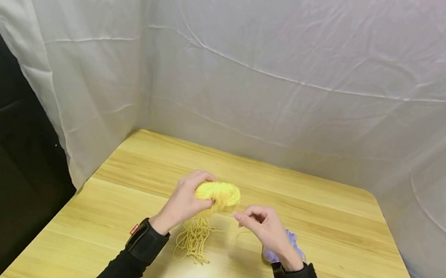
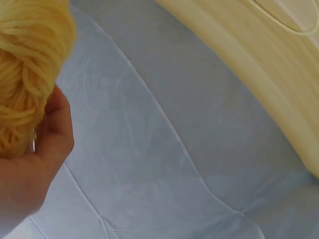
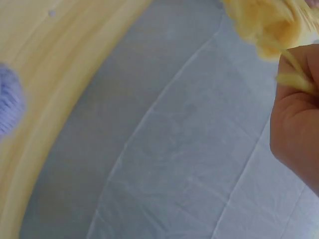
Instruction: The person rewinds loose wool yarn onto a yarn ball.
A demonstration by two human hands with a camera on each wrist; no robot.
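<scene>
A yellow yarn ball (image 1: pixel 220 194) is held just above the wooden table (image 1: pixel 158 168), gripped from the left by my left hand (image 1: pixel 186 199). Loose yellow strands (image 1: pixel 193 241) hang from it and pile on the table below. My right hand (image 1: pixel 256 220) sits just right of the ball and pinches a yellow strand between thumb and fingers. In the left wrist view the yellow yarn ball (image 2: pixel 27 69) fills the upper left against my left hand (image 2: pixel 47 149). The right wrist view shows the yellow yarn (image 3: pixel 264 25) and a strand pinched by my right hand (image 3: pixel 296 124).
A purple yarn bundle (image 1: pixel 290 246) lies on the table under my right wrist, also seen as a purple yarn bundle (image 3: pixel 9 102) at the left edge. White cloth (image 1: pixel 285 71) walls the table at the back and sides. A dark area lies beyond the table's left edge.
</scene>
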